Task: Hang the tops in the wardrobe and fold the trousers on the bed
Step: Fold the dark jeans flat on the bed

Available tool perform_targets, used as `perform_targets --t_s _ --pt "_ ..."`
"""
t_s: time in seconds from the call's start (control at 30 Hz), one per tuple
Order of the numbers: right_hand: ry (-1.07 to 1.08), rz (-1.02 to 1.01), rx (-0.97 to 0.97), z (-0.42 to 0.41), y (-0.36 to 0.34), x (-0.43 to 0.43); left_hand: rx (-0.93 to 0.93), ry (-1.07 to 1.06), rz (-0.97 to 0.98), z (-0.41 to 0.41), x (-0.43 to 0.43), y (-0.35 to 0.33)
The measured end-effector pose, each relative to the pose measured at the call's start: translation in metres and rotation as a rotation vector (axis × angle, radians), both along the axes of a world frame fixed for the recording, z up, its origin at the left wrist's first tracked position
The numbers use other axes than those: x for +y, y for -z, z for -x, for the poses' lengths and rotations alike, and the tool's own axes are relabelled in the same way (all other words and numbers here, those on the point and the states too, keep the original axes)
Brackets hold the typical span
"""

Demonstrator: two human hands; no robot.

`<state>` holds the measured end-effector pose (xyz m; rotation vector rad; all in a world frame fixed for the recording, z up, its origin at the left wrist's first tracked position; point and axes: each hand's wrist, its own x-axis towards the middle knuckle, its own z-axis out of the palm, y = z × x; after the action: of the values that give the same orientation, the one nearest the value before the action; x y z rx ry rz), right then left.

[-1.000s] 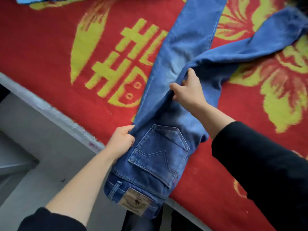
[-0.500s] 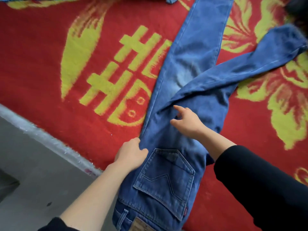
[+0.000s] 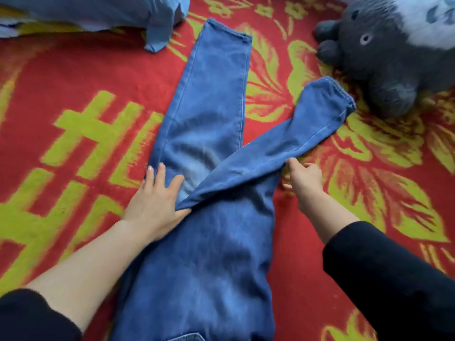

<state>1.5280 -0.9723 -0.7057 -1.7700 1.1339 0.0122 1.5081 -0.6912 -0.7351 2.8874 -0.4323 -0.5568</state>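
Blue jeans (image 3: 209, 114) lie on the bed, spread over a red blanket (image 3: 73, 77) with yellow-green patterns. One leg runs straight away from me; the other leg (image 3: 307, 129) crosses out to the right at an angle. My left hand (image 3: 155, 198) lies flat with straight fingers on the left edge of the jeans, at the point where the angled leg folds over. My right hand (image 3: 304, 178) pinches the lower edge of that angled leg.
A grey plush toy (image 3: 384, 50) with a white belly sits at the far right, close to the hem of the angled leg. A light blue garment (image 3: 138, 13) lies crumpled at the far left. The blanket fills the rest of the view.
The view has moved up the bed and the bed edge is out of sight. My left hand let go of the waist area and flattened. My right hand shifted right and pinched the angled leg.
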Motion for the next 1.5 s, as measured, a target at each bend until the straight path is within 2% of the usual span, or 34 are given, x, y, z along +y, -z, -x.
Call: perform_targets --t_s 0.2,0.3,0.37,0.43,0.5,0.63,0.77,0.83,0.9,0.97,1.03,1.3,1.4,1.5 --pt "0.276 -0.209 -0.228 -0.058 0.008 -0.031 -0.036 0.038 0.004 -0.011 0.007 0.007" --pt "0.324 -0.194 -0.315 -0.087 0.008 -0.037 -0.106 0.047 0.152 -0.024 0.027 0.009" --pt "0.307 -0.166 -0.327 -0.11 0.003 -0.036 -0.153 -0.03 0.23 -0.043 0.039 0.018" --pt "0.227 -0.157 -0.34 -0.134 -0.008 -0.028 -0.203 -0.208 0.249 -0.074 0.047 0.029" --pt "0.158 -0.123 -0.323 -0.156 -0.018 -0.017 -0.215 -0.296 0.205 -0.111 0.052 0.038" --pt "0.054 0.016 -0.292 -0.21 -0.029 0.006 -0.22 -0.263 0.088 -0.159 0.074 0.049" --pt "-0.066 0.221 -0.401 -0.261 -0.039 0.043 -0.285 -0.239 0.125 -0.162 0.079 0.054" --pt "-0.232 0.298 -0.414 -0.283 -0.039 0.073 -0.3 -0.243 0.142 -0.164 0.078 0.054" --pt "-0.485 0.374 -0.288 -0.301 -0.027 0.105 -0.299 -0.241 0.147 -0.166 0.079 0.053" --pt "-0.723 0.397 -0.075 -0.306 -0.004 0.126 -0.298 -0.237 0.151 -0.166 0.08 0.053" --pt "-0.868 0.453 0.062 -0.305 0.016 0.134 -0.302 -0.238 0.152 -0.165 0.081 0.054" --pt "-0.907 0.672 0.101 -0.316 0.01 0.135 -0.314 -0.23 0.138 -0.166 0.081 0.054" --pt "-0.762 0.592 0.018 -0.327 0.007 0.131 -0.317 -0.23 0.136 -0.167 0.081 0.055" --pt "-0.815 0.47 0.004 -0.325 0.015 0.129 -0.32 -0.227 0.152 -0.168 0.081 0.056"
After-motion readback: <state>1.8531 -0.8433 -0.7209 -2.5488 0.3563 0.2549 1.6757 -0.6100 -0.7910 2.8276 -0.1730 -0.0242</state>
